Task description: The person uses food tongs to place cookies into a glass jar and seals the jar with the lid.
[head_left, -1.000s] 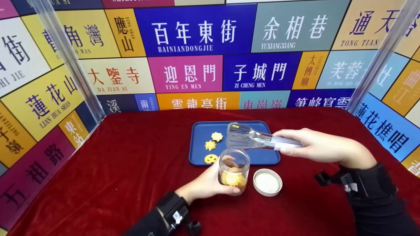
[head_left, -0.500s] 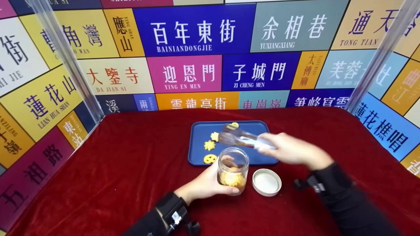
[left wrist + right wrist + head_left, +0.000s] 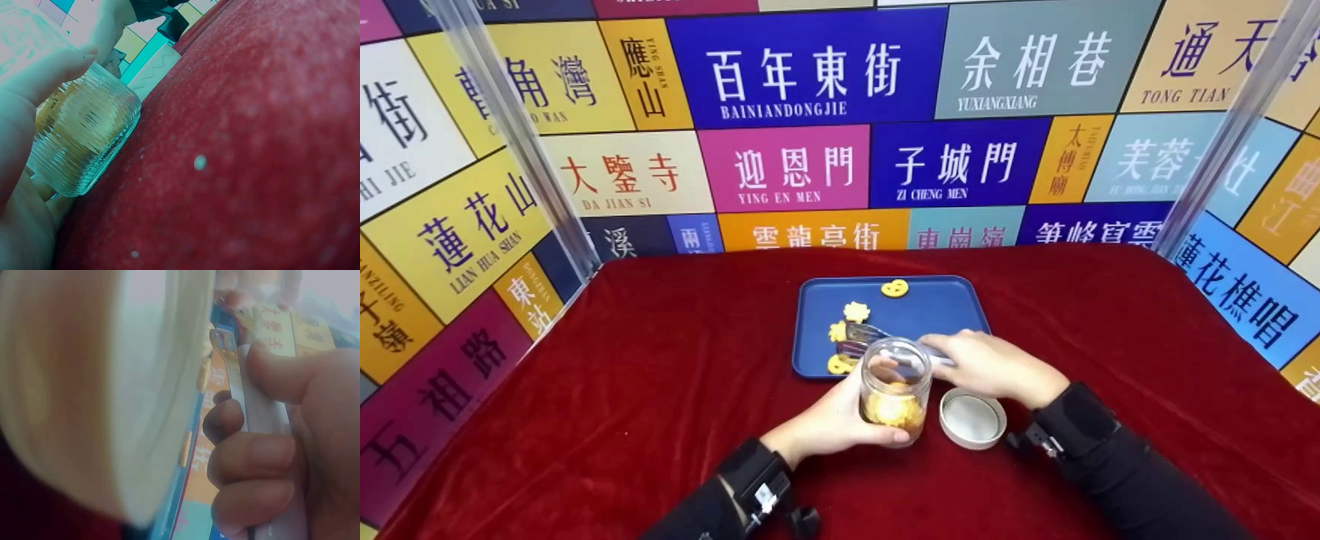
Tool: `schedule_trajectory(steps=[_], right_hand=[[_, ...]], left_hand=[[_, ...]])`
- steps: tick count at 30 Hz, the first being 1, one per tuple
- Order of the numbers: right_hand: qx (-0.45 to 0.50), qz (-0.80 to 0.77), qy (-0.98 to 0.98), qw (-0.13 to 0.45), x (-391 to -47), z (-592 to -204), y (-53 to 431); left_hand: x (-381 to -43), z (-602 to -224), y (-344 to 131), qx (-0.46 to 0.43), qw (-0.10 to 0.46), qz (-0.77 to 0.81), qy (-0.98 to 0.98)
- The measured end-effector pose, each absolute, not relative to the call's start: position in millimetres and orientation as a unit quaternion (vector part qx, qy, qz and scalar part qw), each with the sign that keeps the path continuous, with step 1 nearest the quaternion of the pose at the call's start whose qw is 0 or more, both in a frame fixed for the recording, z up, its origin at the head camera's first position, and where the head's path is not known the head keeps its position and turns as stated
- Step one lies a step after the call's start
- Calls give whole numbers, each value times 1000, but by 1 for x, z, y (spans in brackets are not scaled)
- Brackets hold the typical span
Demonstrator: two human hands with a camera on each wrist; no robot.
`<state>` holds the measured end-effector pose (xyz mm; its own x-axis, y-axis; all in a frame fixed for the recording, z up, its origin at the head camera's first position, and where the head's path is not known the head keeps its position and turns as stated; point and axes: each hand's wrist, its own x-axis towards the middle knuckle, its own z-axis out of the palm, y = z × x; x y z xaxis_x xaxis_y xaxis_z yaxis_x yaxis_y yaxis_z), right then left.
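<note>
My left hand [image 3: 832, 420] grips a clear glass jar [image 3: 896, 394] with yellow cookies in its lower part; the left wrist view shows the thumb across the ribbed jar [image 3: 95, 121]. My right hand [image 3: 997, 367] holds a pair of tongs [image 3: 870, 331] by the handle, fingers curled round it in the right wrist view. The two tong heads stand apart behind the jar, low over the tray's left side. They overlap a flower-shaped cookie [image 3: 836, 331] and lie close to a pretzel-shaped cookie [image 3: 838, 365]. The jar partly hides the tongs' middle.
The blue tray [image 3: 952, 311] lies behind the jar, with another flower-shaped cookie [image 3: 856, 312] and a pretzel-shaped cookie [image 3: 895, 288] at its back edge. A round pale lid [image 3: 973, 420] sits right of the jar, below my right hand. Red cloth [image 3: 682, 360] covers the table.
My right hand has moved left and nearer with the tongs, from over the tray's right side to its front left. My left hand and the jar have stayed in place.
</note>
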<state>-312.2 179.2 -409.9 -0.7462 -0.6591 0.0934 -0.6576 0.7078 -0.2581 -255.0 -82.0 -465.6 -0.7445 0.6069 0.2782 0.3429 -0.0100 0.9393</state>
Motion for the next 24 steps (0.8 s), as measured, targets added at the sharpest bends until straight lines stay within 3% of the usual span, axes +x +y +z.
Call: schedule_trajectory(steps=[9, 24], right_hand=[[-311, -127, 942, 4, -306, -405, 171], [-261, -138, 955, 41, -325, -390, 221]], left_hand=[[-255, -465, -83, 331, 99, 610, 713], [-255, -466, -82, 316, 97, 612, 718]])
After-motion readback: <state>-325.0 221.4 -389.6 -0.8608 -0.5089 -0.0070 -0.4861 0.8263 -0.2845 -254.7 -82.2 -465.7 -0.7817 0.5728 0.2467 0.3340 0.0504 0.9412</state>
